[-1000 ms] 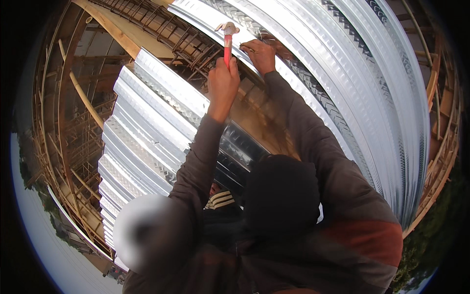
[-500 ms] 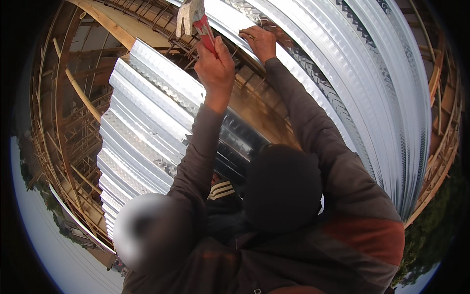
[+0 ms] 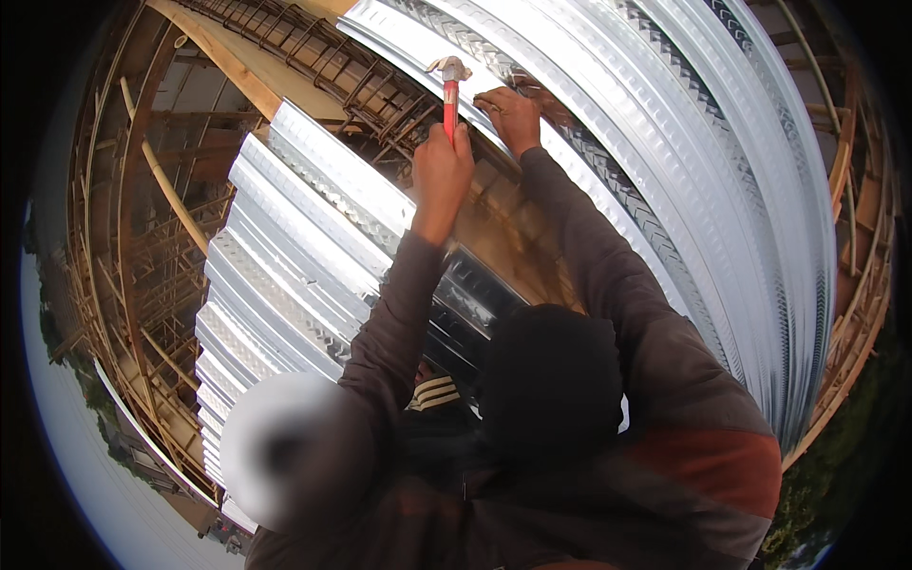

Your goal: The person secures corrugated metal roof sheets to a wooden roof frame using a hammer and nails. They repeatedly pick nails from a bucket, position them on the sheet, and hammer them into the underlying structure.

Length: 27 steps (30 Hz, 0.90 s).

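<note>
L hand (image 3: pixel 443 176) grips a red-handled hammer (image 3: pixel 450 101), head up by the edge of 1 corrugated metal sheet (image 3: pixel 655 142); R hand (image 3: pixel 514 118), fingers bent, is at that edge just beside, can't tell if pinching anything. Poss. hazard: misaimed swing, w/ fingers that close, could bruise them.

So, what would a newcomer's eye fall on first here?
Probably the bright metal sheets, which sweep across the upper right and the left side. Against them, the red-handled hammer stands out near top centre, gripped in the left hand; the right hand is just beside it at a sheet's edge.
</note>
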Motion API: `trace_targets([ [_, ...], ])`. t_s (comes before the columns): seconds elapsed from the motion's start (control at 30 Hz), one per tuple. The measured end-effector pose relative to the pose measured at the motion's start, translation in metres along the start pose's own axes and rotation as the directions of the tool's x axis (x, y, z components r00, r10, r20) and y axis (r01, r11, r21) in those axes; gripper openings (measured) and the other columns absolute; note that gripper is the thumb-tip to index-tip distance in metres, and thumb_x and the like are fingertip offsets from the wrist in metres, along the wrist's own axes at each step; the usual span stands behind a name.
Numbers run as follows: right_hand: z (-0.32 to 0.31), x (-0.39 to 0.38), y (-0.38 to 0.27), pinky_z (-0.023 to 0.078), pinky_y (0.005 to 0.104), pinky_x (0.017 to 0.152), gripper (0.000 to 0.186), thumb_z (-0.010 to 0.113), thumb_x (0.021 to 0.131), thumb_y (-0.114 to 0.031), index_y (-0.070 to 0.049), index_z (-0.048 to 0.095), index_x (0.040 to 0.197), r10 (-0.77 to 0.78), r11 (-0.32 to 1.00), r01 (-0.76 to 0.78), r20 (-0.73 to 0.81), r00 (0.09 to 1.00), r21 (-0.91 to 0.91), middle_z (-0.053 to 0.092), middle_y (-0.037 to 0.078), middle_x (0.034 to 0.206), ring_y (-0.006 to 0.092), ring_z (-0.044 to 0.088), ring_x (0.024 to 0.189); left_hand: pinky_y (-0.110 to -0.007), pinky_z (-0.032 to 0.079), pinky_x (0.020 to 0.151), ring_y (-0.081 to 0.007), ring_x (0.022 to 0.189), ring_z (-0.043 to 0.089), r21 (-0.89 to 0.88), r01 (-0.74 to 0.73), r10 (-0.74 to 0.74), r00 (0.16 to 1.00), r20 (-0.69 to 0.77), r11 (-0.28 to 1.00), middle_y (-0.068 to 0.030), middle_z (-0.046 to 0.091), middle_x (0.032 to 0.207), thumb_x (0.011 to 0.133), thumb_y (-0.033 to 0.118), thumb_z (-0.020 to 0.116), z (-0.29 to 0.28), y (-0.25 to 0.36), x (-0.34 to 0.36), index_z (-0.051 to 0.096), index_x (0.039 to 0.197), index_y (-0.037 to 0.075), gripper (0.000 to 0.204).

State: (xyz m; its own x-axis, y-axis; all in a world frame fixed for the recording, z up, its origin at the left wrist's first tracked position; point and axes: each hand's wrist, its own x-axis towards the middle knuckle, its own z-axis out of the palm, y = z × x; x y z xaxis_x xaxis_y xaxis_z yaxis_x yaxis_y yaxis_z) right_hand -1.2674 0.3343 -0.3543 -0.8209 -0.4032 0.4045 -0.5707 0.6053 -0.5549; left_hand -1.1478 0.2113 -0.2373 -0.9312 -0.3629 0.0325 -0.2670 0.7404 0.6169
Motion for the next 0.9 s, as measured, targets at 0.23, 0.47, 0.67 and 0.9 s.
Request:
trace_targets([
  [0.23,-0.007,-0.011,-0.013,0.056,0.0339,0.069,0.013,0.073,0.089,-0.022,-0.011,0.078,0.093,-0.049,0.991,0.059,-0.088,0.995,0.122,0.075,0.004,0.093,0.0233,0.072,0.079,-0.051,0.046,0.055,-0.0466,0.065,0.065,-0.267,-0.058,-0.033,0.946,-0.323,0.962,-0.0255,0.063,0.067,0.103,0.026,0.055,-0.016,0.035,-0.010,0.055,0.097,-0.002,0.028],
  [0.47,-0.011,-0.011,-0.011,0.055,0.0342,0.081,0.019,0.060,0.090,-0.018,-0.014,0.076,0.100,0.104,0.978,-0.113,0.062,0.993,0.174,0.073,0.002,0.103,0.0216,0.068,0.095,-0.051,0.048,0.060,-0.0463,0.069,0.065,-0.199,0.039,-0.072,0.985,-0.158,0.979,-0.0255,0.065,0.073,0.101,0.027,0.056,-0.006,0.025,-0.019,0.057,0.099,-0.001,0.028],
  [0.67,-0.043,-0.062,-0.009,0.054,0.0371,0.067,0.023,0.070,0.092,-0.031,-0.016,0.075,0.109,0.271,0.959,-0.276,-0.076,0.959,-0.064,0.065,0.004,0.091,0.0247,0.068,0.075,-0.047,0.049,0.061,-0.0420,0.067,0.065,-0.363,-0.138,-0.021,0.915,-0.403,0.922,-0.0239,0.065,0.076,0.102,0.025,0.054,-0.041,0.064,-0.004,0.055,0.110,-0.003,0.030],
  [0.9,-0.084,-0.100,-0.012,0.052,0.0370,0.056,0.038,0.062,0.093,-0.047,-0.028,0.066,0.125,0.129,0.967,-0.069,0.235,0.964,-0.246,0.057,0.006,0.086,0.0232,0.065,0.067,-0.048,0.049,0.061,-0.0426,0.069,0.066,-0.070,0.073,-0.075,0.997,-0.024,0.995,-0.0234,0.065,0.074,0.103,0.029,0.052,0.038,-0.003,-0.030,0.057,0.110,-0.004,0.034],
])
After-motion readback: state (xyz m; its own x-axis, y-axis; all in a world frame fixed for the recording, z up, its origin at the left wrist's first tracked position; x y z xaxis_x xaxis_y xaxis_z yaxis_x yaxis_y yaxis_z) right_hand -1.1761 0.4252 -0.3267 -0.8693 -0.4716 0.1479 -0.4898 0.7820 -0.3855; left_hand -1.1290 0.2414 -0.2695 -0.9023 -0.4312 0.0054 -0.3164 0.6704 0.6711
